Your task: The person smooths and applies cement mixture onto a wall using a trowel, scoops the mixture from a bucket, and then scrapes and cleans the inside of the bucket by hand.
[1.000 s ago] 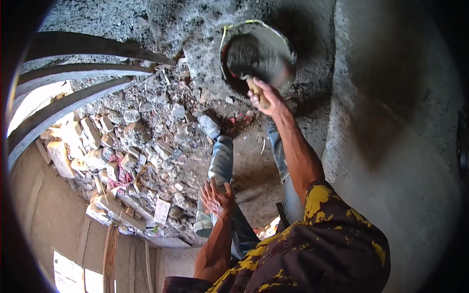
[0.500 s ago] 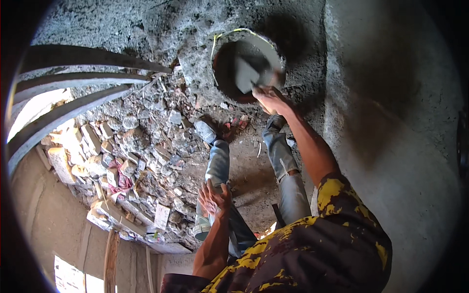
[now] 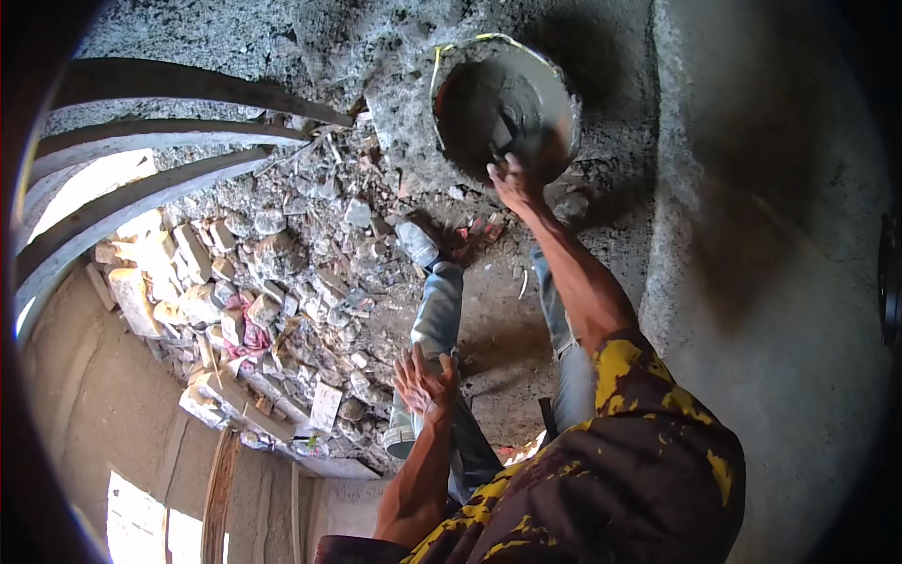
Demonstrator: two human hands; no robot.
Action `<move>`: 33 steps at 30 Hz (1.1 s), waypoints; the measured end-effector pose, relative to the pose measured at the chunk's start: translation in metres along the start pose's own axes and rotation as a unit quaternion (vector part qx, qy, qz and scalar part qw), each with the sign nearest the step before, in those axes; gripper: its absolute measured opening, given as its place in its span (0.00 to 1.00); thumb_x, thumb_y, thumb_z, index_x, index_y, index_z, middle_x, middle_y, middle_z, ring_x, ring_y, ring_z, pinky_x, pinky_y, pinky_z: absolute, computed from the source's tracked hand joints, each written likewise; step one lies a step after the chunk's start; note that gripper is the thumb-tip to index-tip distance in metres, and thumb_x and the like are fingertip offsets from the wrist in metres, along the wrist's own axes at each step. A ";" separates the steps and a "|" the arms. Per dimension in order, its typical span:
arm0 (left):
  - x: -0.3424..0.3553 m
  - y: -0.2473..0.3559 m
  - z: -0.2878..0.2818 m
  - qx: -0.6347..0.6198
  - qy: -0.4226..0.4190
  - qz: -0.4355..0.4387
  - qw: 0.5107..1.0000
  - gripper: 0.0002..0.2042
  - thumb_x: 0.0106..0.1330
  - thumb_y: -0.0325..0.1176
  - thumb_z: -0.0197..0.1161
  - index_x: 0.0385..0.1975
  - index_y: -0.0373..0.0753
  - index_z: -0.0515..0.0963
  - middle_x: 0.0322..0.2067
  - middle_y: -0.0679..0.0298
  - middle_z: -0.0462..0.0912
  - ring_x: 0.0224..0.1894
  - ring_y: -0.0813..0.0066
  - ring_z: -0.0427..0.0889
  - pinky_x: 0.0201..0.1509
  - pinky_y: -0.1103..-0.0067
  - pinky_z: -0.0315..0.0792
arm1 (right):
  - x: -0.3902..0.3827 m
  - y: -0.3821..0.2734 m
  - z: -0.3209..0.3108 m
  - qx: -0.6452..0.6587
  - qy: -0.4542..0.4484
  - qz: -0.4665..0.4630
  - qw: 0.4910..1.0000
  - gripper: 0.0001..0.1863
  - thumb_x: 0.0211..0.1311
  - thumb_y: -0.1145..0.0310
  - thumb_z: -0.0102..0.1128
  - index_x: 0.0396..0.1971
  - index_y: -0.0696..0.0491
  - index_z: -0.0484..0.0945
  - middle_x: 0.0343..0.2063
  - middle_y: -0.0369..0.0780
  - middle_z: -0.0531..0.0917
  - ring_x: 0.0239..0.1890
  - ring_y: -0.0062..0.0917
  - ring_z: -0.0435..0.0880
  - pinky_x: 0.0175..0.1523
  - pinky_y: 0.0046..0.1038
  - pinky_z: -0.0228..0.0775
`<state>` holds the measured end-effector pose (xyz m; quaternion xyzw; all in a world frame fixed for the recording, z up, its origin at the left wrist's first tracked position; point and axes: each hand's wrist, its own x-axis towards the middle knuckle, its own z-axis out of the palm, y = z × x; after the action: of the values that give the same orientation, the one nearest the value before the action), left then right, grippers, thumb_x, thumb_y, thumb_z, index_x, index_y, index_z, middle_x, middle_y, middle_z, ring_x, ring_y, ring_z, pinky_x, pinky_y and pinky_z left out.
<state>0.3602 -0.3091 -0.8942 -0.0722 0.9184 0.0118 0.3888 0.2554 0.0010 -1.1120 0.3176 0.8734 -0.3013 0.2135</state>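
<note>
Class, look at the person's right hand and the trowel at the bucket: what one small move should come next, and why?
Probably the right hand should push the trowel forward into the grey mix: the hand already holds the tool, its blade shows within the mouth of the bucket, and mix lies beyond it.

Colour and pattern reference: greys are prevailing, with yellow accents.
The shirt (image 3: 611, 489) is displaying irregular yellow patches on dark brown; the trousers (image 3: 439, 305) are showing faded blue. The bucket (image 3: 487, 38) is bearing yellow along its upper rim. The mortar (image 3: 519, 86) is presenting mid-grey, the trowel (image 3: 503, 133) paler grey. The cloth (image 3: 252, 336) is appearing pinkish red, the wall (image 3: 99, 352) tan, the post (image 3: 220, 489) orange-brown.
</note>
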 end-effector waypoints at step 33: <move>-0.065 0.022 0.072 -0.067 0.062 0.046 0.995 0.31 0.58 0.53 0.56 0.58 0.40 0.68 0.53 0.47 0.72 0.56 0.48 0.68 0.57 0.59 0.61 | -0.232 0.207 -0.410 0.397 0.047 0.218 0.890 0.16 0.61 0.59 0.58 0.44 0.52 0.73 0.24 0.33 0.73 0.22 0.17 0.69 0.26 0.22 0.64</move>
<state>0.4535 -0.2740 -0.8985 -0.0562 0.9401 0.0865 0.3248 0.4865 0.3015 -0.7638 0.5721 0.5986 -0.5536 0.0890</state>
